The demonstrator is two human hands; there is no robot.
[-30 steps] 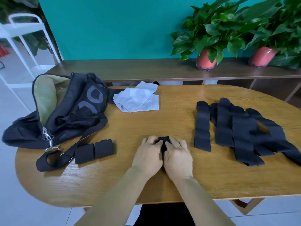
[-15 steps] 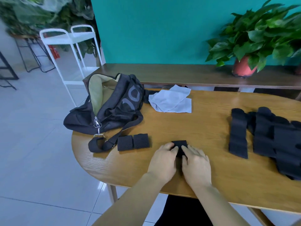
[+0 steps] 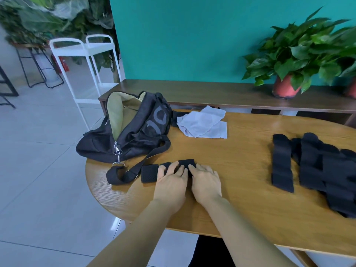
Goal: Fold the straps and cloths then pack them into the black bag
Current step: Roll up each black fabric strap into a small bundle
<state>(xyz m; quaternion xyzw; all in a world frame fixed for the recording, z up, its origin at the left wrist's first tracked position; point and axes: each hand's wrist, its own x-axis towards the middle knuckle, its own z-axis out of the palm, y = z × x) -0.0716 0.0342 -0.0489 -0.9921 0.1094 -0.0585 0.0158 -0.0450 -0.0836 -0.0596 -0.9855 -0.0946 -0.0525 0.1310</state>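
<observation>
Both grips lie flat with fingers nearly straight and nothing clasped. The left grip [image 3: 170,182] and right grip [image 3: 205,181] rest side by side, fingertips pressing on a folded strap [image 3: 186,162], probably to flatten the fold so it won't spring open. The desk [image 3: 240,162] under them carries everything. Beyond the grips and to their left sits the black bag [image 3: 134,130], unzipped, its mouth gaping on a pale lining — likely left open so packing takes one move. Its shoulder strap [image 3: 133,170] trails down toward the left grip. Well apart to the right of the right grip, the unfolded straps [image 3: 316,170] lie spread in overlapping lengths, seemingly the stock waiting to be folded. Beyond the grips, just beside the bag, the white cloths [image 3: 204,124] lie loosely heaped and look not yet neatly folded. Smallest, a second folded strap [image 3: 149,173] lies just left of the left grip, between it and the shoulder strap's looped end. The pressed strap shows only past the fingertips — the rest is hidden under both grips.
</observation>
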